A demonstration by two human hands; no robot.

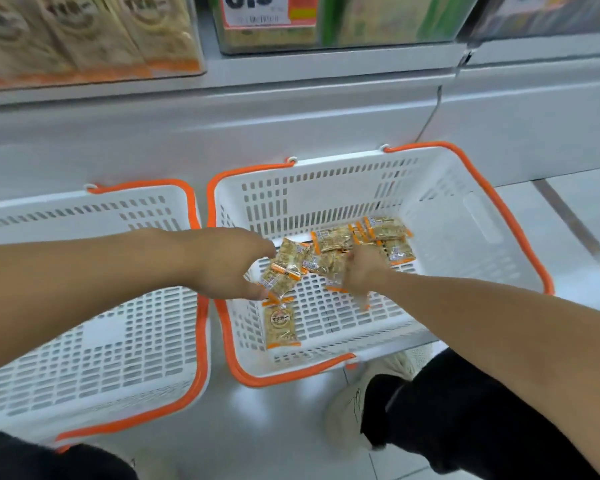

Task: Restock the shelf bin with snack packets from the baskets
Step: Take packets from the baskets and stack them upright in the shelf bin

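Closest to the camera, at the bottom edge, the person's dark trouser legs (465, 420) and a pale shoe (350, 414) stand on a glossy light floor (274, 427). Just beyond them sit two white slotted baskets with orange handles, side by side and nearly touching. Over the left basket (94, 358) the bare left forearm crosses, and no packets show in the part of it in view. Both arms reach into the right basket (465, 244). The left hand (229, 261) has its fingers curled around a small bunch of snack packets (284, 268), yellowish with orange ends, held above the basket floor. The right hand (361, 271) is blurred; it presses down among packets, fingers seemingly closed on one, though this is hard to tell for certain. One single packet (280, 325) lies flat near the basket's front left corner. A loose heap of packets (385, 237) rests towards the back. Farther off, the grey shelf front (222, 126) rises, with clear shelf bins (90, 36) of tan packages and an orange price label (267, 8) above.
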